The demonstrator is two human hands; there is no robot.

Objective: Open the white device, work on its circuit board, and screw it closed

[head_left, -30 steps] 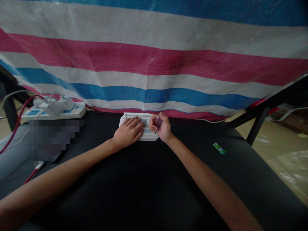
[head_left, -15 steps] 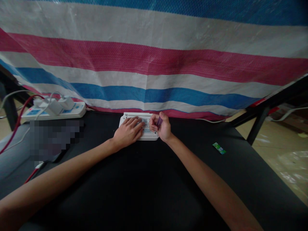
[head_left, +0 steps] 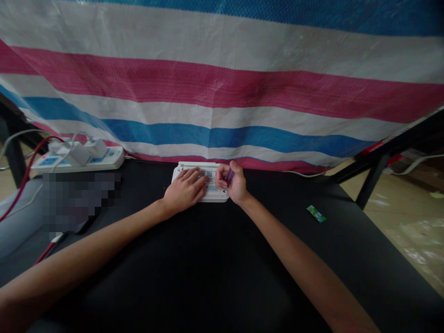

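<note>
A flat white device [head_left: 218, 198], which looks like a router turned bottom up with a printed label and rows of vent slots, lies near the far edge of the black tabletop. My left hand [head_left: 185, 188] rests on its left part, palm down, fingers stretched out and somewhat spread. Over the right end of the router, my right hand [head_left: 237, 184] is closed round the purple handle of a screwdriver [head_left: 230, 175]. The handle stands nearly upright, and its lower end points at the router's right corner. The fingers hide most of the tool.
A white power strip [head_left: 114, 159] with plugged-in chargers and cables sits at the back left. In front of it lies a dark, blurred-out object [head_left: 79, 203]. A small green packet [head_left: 316, 213] is on the right. Striped plastic sheeting [head_left: 208, 83] hangs behind the tabletop [head_left: 194, 277].
</note>
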